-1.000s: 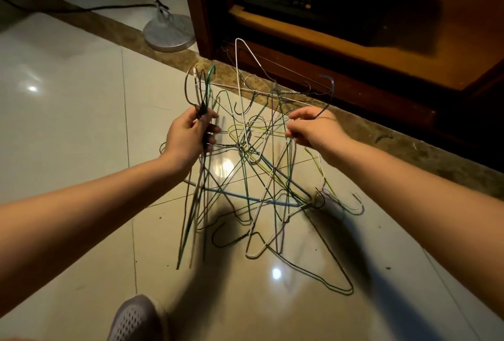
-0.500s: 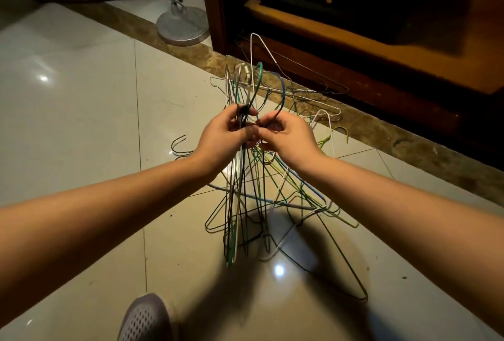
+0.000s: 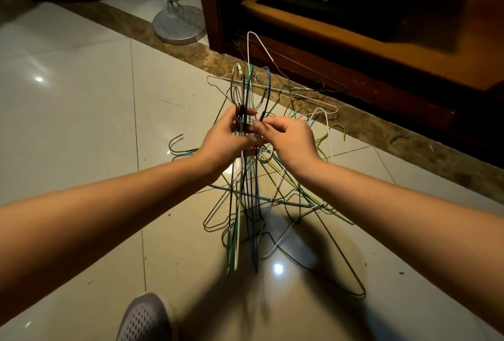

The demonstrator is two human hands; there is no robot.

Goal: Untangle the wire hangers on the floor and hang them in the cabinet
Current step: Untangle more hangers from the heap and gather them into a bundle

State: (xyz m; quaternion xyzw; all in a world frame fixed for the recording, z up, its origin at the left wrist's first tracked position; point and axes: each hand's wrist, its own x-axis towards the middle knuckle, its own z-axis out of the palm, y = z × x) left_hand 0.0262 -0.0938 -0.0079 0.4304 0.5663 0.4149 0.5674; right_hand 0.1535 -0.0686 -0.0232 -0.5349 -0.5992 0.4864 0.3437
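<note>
Right hand, apart a second ago, now meets left hand mid-frame. Left grips gathered necks; right pinches blue hanger, we judge joining it. Wire hangers part tangled on floor below cabinet.

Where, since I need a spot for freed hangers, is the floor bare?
Bare tile lies left of the hanger tangle, toward the lamp base, and right of the shoe. Crowded: beneath the left hand and right hand, out to the marble strip before the cabinet.
</note>
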